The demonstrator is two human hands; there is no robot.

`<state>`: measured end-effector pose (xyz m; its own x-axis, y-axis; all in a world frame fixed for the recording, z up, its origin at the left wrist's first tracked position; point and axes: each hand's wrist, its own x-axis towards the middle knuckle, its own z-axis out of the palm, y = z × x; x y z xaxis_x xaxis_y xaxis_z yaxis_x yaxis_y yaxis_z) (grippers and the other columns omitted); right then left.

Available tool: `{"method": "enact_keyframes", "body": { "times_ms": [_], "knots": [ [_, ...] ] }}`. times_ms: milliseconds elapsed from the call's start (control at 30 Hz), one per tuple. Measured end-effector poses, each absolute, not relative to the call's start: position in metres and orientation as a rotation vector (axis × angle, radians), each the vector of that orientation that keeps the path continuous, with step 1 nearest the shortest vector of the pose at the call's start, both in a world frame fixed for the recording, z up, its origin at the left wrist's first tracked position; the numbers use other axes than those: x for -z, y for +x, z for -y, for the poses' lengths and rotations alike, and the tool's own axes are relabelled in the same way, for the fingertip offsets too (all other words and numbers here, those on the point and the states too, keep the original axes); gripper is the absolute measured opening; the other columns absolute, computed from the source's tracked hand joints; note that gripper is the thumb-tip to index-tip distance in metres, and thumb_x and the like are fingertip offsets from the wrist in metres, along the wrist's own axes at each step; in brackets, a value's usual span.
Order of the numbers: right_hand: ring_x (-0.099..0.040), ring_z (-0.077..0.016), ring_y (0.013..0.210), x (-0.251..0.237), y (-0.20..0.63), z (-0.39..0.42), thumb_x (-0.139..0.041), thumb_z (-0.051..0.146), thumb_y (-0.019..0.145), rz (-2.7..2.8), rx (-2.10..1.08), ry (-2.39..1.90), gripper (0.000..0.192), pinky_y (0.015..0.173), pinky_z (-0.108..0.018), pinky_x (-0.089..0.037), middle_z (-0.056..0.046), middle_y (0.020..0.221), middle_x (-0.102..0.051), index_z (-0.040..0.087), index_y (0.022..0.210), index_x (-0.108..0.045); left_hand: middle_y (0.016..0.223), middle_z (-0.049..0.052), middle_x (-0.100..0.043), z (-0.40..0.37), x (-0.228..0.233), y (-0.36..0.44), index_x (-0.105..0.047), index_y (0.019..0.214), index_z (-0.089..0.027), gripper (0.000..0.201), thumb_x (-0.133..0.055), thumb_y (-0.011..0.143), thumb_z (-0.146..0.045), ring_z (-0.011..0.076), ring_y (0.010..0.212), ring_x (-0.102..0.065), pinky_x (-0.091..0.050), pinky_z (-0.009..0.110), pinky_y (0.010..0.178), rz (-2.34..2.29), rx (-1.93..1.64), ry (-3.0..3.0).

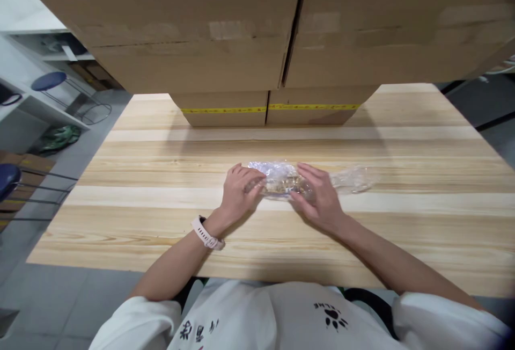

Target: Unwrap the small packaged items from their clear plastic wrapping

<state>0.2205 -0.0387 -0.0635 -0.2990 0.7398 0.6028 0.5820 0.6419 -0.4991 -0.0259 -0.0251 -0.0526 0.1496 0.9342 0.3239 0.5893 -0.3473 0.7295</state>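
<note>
A clear, crinkled plastic bag (279, 182) with small brownish-gold contents lies on the wooden table in front of me. What the contents are cannot be made out through the glare. My left hand (241, 188), with a pale watch band at the wrist, curls its fingers and thumb around the bag's left end. Farther right, my right hand (321, 195) grips the filled part between thumb and fingers. Beyond that hand, a loose, flattened stretch of the plastic trails to the right. Both palms hide parts of the bag.
Large cardboard boxes (193, 28) loom over the far side of the table (132, 189). Beneath them stand smaller boxes (227, 109) with yellow printed tape. On the floor at the left are blue-seated stools (49, 81), and shelving (38, 100) stands behind.
</note>
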Motion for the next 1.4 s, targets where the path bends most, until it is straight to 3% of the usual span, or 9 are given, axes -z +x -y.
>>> {"method": "enact_keyframes", "body": {
  "times_ms": [67, 367, 600, 700, 833, 1000, 1233, 1333, 1400],
  "knots": [
    [-0.054, -0.0328, 0.137, 0.074, 0.214, 0.038, -0.061, 0.029, 0.099, 2.115, -0.374, -1.071, 0.059, 0.108, -0.056, -0.05, -0.015, 0.149, -0.056, 0.026, 0.154, -0.039, 0.089, 0.003, -0.075, 0.023, 0.05, -0.029, -0.073, 0.087, -0.022, 0.009, -0.069, 0.09, -0.031, 0.0215, 0.089, -0.068, -0.054, 0.041, 0.09, -1.479, -1.284, 1.656],
    [-0.061, -0.0292, 0.118, 0.08, 0.219, 0.029, -0.055, 0.031, 0.104, 2.199, -0.446, -1.129, 0.034, 0.103, -0.052, -0.05, -0.009, 0.13, -0.069, 0.03, 0.137, -0.062, 0.075, -0.003, -0.066, -0.012, 0.044, -0.082, -0.066, 0.093, -0.018, 0.039, -0.088, 0.06, -0.019, 0.0089, 0.061, -0.059, -0.049, 0.021, 0.058, -1.385, -1.679, 0.427],
    [-0.059, -0.0301, 0.122, 0.082, 0.22, 0.03, -0.055, 0.035, 0.104, 2.234, -0.467, -1.094, 0.039, 0.106, -0.054, -0.047, -0.01, 0.133, -0.067, 0.031, 0.142, -0.058, 0.072, -0.007, -0.051, -0.023, 0.044, -0.107, -0.058, 0.094, -0.02, 0.029, -0.079, 0.076, -0.029, 0.0074, 0.06, -0.05, -0.044, 0.02, 0.06, -1.609, -1.978, 0.511],
    [-0.057, -0.0346, 0.128, 0.083, 0.222, 0.03, -0.065, 0.052, 0.097, 2.319, -0.448, -1.103, 0.059, 0.108, -0.059, -0.045, -0.013, 0.143, -0.062, 0.03, 0.149, -0.05, 0.082, -0.003, -0.057, -0.014, 0.031, -0.1, -0.06, 0.099, -0.022, 0.019, -0.071, 0.086, -0.031, 0.0114, 0.073, -0.057, -0.05, 0.026, 0.073, -1.671, -2.258, 1.052],
    [-0.054, -0.0348, 0.134, 0.083, 0.224, 0.028, -0.062, 0.05, 0.099, 2.373, -0.419, -1.129, 0.057, 0.11, -0.059, -0.044, -0.012, 0.151, -0.057, 0.03, 0.151, -0.049, 0.109, 0.005, -0.071, 0.008, 0.02, -0.069, -0.065, 0.109, -0.024, 0.021, -0.067, 0.089, -0.027, 0.0229, 0.106, -0.066, -0.051, 0.044, 0.102, -1.378, -1.403, 2.25],
    [-0.059, -0.0317, 0.13, 0.078, 0.233, 0.024, -0.052, 0.034, 0.104, 2.415, -0.355, -1.134, 0.043, 0.11, -0.055, -0.047, -0.011, 0.144, -0.064, 0.027, 0.146, -0.056, 0.147, 0.011, -0.062, 0.013, 0.036, -0.06, -0.061, 0.131, -0.023, 0.052, -0.059, 0.08, -0.011, 0.0327, 0.139, -0.051, -0.023, 0.062, 0.126, -1.374, -0.439, 2.53],
    [-0.066, -0.0332, 0.116, 0.062, 0.257, 0.016, -0.052, 0.039, 0.103, 2.436, -0.321, -1.175, 0.034, 0.096, -0.053, -0.051, -0.011, 0.129, -0.073, 0.025, 0.131, -0.067, 0.097, 0.004, -0.079, 0.001, 0.038, -0.082, -0.074, 0.092, -0.024, 0.02, -0.062, 0.078, -0.014, 0.0246, 0.093, -0.07, -0.04, 0.053, 0.116, -1.531, -0.793, 2.167],
    [-0.071, -0.0272, 0.092, 0.042, 0.268, 0.016, -0.046, 0.037, 0.106, 2.328, -0.348, -1.198, 0.031, 0.083, -0.044, -0.053, -0.009, 0.104, -0.079, 0.024, 0.107, -0.073, 0.078, 0.002, -0.074, 0.004, 0.024, -0.081, -0.073, 0.086, -0.022, 0.01, -0.066, 0.079, -0.023, 0.0185, 0.07, -0.066, -0.056, 0.034, 0.078, -1.414, -1.013, 1.802],
    [-0.07, -0.0219, 0.08, 0.027, 0.273, 0.019, -0.046, 0.037, 0.106, 2.236, -0.485, -1.207, 0.03, 0.073, -0.036, -0.051, -0.005, 0.094, -0.078, 0.024, 0.099, -0.073, 0.061, -0.001, -0.063, 0.006, 0.016, -0.081, -0.072, 0.085, -0.02, 0.014, -0.071, 0.079, -0.033, 0.013, 0.05, -0.052, -0.044, 0.025, 0.051, -1.383, -1.038, 1.565]
  ]
}}
